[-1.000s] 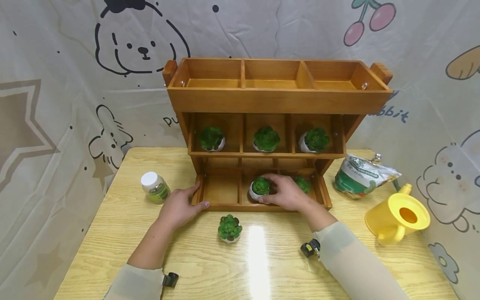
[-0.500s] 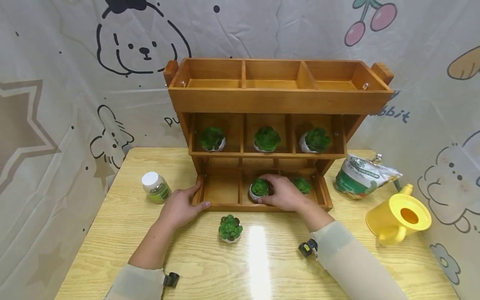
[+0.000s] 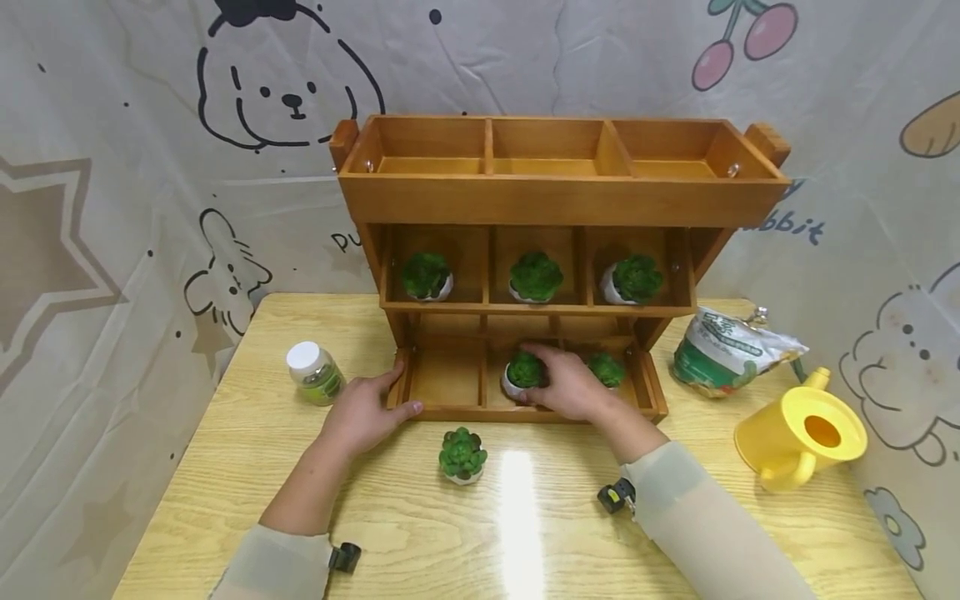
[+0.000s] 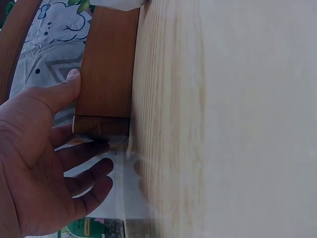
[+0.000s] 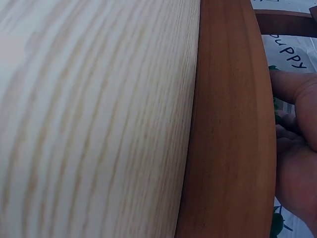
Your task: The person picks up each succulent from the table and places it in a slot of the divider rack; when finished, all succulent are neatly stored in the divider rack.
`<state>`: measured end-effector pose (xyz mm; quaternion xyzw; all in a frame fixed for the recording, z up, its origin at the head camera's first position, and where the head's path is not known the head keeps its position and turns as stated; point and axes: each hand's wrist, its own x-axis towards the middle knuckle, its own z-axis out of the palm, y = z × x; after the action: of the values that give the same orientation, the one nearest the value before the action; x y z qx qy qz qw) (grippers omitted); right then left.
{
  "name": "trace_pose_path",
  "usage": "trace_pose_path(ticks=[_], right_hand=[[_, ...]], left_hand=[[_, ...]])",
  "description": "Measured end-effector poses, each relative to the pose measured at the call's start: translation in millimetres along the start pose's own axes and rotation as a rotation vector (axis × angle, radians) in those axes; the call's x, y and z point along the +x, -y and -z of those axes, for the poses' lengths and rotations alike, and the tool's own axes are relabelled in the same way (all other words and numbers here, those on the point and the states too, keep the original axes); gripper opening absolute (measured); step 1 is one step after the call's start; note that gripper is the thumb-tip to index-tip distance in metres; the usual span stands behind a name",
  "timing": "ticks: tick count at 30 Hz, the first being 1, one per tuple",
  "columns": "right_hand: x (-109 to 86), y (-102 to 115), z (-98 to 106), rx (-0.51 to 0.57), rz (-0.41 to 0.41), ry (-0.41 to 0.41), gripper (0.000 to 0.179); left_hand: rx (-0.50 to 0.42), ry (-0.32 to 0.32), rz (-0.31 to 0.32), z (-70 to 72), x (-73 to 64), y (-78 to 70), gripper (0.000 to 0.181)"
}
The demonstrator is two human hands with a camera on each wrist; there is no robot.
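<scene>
A three-tier wooden planter shelf [image 3: 558, 202] stands at the back of the table. My right hand [image 3: 572, 385] holds a small potted succulent [image 3: 525, 371] in the bottom tier's middle compartment, its thumb and fingers on the right side of it. In the right wrist view the front board [image 5: 230, 119] mostly hides the pot. At the bottom tier's left front corner rests my left hand [image 3: 362, 414], thumb on the front and index finger along the side. The left wrist view shows its other fingers loosely bent. Another potted succulent [image 3: 462, 455] sits on the table before the shelf.
Three potted succulents, one of them centred [image 3: 536, 277], fill the middle tier. Another succulent [image 3: 606, 369] is partly hidden behind my right hand. A white-capped jar [image 3: 315, 374] stands left. To the right are a green-and-white bag [image 3: 729, 350] and a yellow watering can [image 3: 798, 435].
My right forearm has shifted slightly left, while the hand keeps hold of the potted succulent in the same compartment. The left hand stays at the shelf corner. The head view has drifted slightly.
</scene>
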<state>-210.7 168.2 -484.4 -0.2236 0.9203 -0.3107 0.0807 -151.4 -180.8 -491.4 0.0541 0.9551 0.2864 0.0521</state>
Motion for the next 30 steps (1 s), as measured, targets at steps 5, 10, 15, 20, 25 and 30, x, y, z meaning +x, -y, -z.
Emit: trace_pose_path(ticks=[5,10,15,20,25,30], right_hand=[[-1.7,-2,-1,0.037,0.004,-0.025,0.081],[-3.9,-3,-2,0.057,0.021,-0.056,0.081],[-6.9,-2,-4,0.086,0.026,-0.078,0.081],[-10.2,0,-4,0.096,0.033,-0.09,0.082],[-13.9,2,-2,0.152,0.039,-0.087,0.081],[-15.9,4,1,0.183,0.055,-0.085,0.079]], left_hand=[[0.003,0.001,-0.002,-0.7,-0.3,-0.2,0.083],[0.001,0.004,0.007,-1.1,0.2,0.6,0.083],[0.004,-0.003,0.003,-1.7,0.7,1.4,0.082],[0.001,-0.003,0.006,-1.4,0.4,0.5,0.082],[0.002,0.0,0.01,-1.0,0.4,0.6,0.084],[0.004,-0.002,0.007,-1.5,0.7,1.3,0.085]])
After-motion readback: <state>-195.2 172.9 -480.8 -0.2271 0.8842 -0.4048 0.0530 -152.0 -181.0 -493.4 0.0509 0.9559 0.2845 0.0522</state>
